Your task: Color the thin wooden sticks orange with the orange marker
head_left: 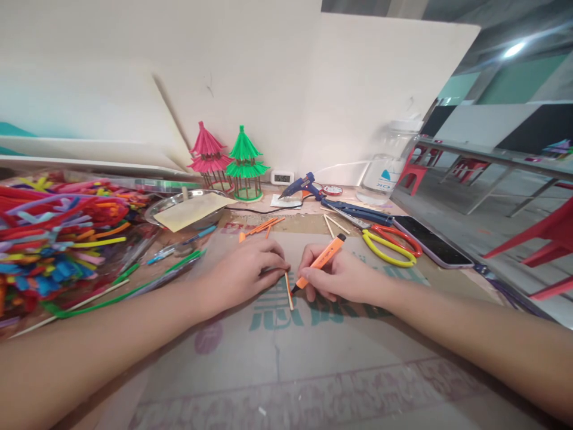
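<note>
My left hand (248,269) pinches the top end of a thin wooden stick (289,292) against the printed cardboard sheet (215,370). Between the thumb and fingers of my right hand (331,275) is an orange marker (323,255), its dark tip at the stick's lower part. An orange tint shows along the stick's edge. Beyond my left hand lie several orange-coloured sticks (264,225) and an orange marker cap (242,237). Two plain sticks (333,226) rest beyond my right hand.
Coloured pipe cleaners (67,239) fill the left side. At the back stand a pink pagoda (209,155), a green pagoda (245,164), a blue glue gun (299,186) and a clear bottle (385,164). Scissors (394,242) and a phone (432,242) lie to the right.
</note>
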Demonstrator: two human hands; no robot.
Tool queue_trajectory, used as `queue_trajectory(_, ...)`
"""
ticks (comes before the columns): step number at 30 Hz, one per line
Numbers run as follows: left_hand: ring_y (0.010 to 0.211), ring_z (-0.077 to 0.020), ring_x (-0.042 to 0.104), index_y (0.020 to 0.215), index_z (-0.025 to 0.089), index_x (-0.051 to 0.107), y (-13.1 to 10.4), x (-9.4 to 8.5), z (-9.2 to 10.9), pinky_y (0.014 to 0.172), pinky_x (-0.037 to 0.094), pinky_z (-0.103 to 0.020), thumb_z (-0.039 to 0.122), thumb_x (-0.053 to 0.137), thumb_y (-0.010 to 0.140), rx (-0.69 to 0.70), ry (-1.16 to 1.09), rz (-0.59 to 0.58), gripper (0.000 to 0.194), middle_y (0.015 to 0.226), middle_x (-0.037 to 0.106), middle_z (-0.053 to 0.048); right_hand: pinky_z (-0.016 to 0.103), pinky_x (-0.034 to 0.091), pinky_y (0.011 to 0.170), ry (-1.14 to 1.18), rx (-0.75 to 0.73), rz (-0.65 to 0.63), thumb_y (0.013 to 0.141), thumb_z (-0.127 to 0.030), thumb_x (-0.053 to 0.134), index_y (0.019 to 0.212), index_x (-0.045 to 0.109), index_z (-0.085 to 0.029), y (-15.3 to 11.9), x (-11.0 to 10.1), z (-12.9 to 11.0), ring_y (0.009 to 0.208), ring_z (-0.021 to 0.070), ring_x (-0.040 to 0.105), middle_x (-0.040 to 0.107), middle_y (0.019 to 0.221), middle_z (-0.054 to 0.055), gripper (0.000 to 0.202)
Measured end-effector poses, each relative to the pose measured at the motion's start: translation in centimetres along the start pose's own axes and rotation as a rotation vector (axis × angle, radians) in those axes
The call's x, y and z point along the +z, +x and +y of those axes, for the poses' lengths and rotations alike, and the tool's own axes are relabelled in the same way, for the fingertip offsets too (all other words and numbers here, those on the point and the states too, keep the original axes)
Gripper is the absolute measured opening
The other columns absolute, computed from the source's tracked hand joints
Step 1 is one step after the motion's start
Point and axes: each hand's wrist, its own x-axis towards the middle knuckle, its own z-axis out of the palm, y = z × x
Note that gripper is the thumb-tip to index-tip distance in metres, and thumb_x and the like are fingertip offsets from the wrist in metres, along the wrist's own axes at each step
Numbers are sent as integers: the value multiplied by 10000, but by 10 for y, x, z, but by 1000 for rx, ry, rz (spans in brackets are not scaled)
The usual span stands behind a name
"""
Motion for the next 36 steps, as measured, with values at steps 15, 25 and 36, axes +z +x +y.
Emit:
queue_trajectory(15,962,-206,638,989,190,744,0,-1,1,835,501,-330,240,561,990,-7,7,-6,190,1028,673,-73,163,331,385,7,36,-26,873,-251,623,825,517,-208,-4,1,-3,387,50,432,653,592,-52,123)
queue_trajectory(25,976,-206,639,985,200,746,0,0,0,850,501,-335,250,559,995,-3,-7,0,194,1047,669,-75,161,336,376,16,64,-61,859,-289,645,820,513,-211,-4,1,-4,376,52,432,654,571,-53,159)
queue_trajectory(36,987,-211,644,982,197,748,0,-2,1,860,496,-329,214,588,979,-6,-15,-7,161,1049,669,-75,148,348,387,17,56,-84,883,-259,601,810,508,-211,-4,2,-5,389,47,448,650,571,-53,128)
